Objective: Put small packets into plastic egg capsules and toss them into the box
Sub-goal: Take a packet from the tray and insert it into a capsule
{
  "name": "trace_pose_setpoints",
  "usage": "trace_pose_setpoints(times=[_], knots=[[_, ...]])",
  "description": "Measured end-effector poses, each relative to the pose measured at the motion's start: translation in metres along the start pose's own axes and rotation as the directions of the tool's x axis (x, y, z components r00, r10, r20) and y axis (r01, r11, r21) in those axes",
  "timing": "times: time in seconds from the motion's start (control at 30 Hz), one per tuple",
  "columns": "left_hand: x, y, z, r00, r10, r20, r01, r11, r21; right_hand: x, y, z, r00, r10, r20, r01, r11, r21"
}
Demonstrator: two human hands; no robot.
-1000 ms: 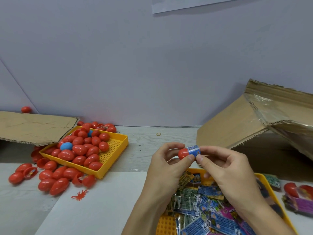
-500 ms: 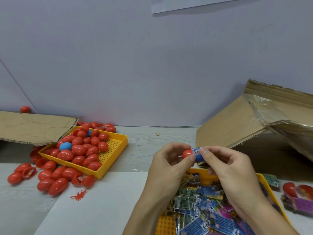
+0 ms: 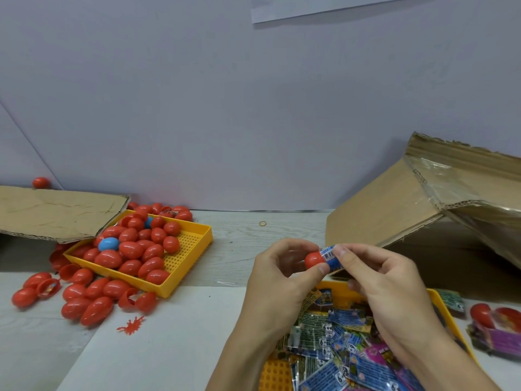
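Head view, left hand: the left hand [image 3: 277, 273] is curled in close, thumb and fingers pinching a red egg half [image 3: 314, 260] with its open end facing right
Head view, right hand: the right hand [image 3: 383, 280] is also curled tight, thumb and forefinger pinching a blue packet [image 3: 330, 257] whose end sits pressed at the mouth of the egg half
Pose: both forearms rise from the bottom edge, wrists angled inward, fingertips meeting above the near tray; the two hands are touching at the egg half and packet
Packet: rolled or folded small, barcode side showing, held between both hands, part in and part out of the egg half as far as I can tell
Near tray: a yellow tray [image 3: 439, 301] under the hands, heaped with loose packets [image 3: 342, 338] in blue, green and pink
Far tray: a second yellow tray [image 3: 194, 251] off to the left, piled with red eggs [image 3: 135, 249] and a blue egg [image 3: 108, 244] among them
Spill: more red eggs and open halves [image 3: 87, 297] lie on the table [image 3: 248, 230] just beside that tray
Box: the cardboard box [image 3: 394, 204] lies on its side to the right, opening facing the hands, well apart from the far tray
Extras: a flat cardboard flap [image 3: 56, 211] overhangs the far tray's left corner; a small red bug toy [image 3: 131, 325] sits on white paper [image 3: 158, 345]; a rubber band [image 3: 262, 223] lies near the wall
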State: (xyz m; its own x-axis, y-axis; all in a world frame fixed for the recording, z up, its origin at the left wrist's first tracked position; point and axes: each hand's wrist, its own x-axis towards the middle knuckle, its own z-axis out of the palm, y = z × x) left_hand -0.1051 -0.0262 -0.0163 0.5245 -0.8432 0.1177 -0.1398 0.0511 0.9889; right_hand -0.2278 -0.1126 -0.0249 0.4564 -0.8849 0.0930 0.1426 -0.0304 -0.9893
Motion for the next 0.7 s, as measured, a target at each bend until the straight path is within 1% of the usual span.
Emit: trace_pose_setpoints(times=[0.1,0.33,0.43,0.5,0.57,0.7], knots=[[0.0001,0.0002,0.0003,1.0,-0.002,0.001,0.002,1.0,-0.005,-0.001,-0.0014,-0.0002,1.0,-0.03,-0.001,0.03,0.999,-0.031],[0.0006,-0.0005,0.0016,1.0,0.026,0.006,-0.026,1.0,0.012,-0.0034,-0.0029,0.0007,0.992,-0.128,0.017,0.129,0.975,-0.181],[0.0004,0.0001,0.0032,0.999,0.049,0.007,-0.049,0.998,0.029,-0.0031,-0.0015,0.0002,0.987,-0.16,0.032,0.163,0.966,-0.198],[0.0007,-0.0001,0.0036,0.999,0.049,-0.007,-0.049,0.999,-0.006,-0.0035,-0.0002,0.0004,0.981,-0.183,0.064,0.192,0.963,-0.189],[0.0011,-0.0004,0.0035,0.999,0.04,-0.016,-0.04,0.998,-0.054,-0.0047,0.0005,0.0013,0.972,-0.214,0.101,0.231,0.949,-0.215],[0.001,0.0014,0.005,1.0,0.015,-0.019,-0.018,0.982,-0.188,-0.0052,0.0021,0.0028,0.96,-0.258,0.108,0.277,0.928,-0.249]])
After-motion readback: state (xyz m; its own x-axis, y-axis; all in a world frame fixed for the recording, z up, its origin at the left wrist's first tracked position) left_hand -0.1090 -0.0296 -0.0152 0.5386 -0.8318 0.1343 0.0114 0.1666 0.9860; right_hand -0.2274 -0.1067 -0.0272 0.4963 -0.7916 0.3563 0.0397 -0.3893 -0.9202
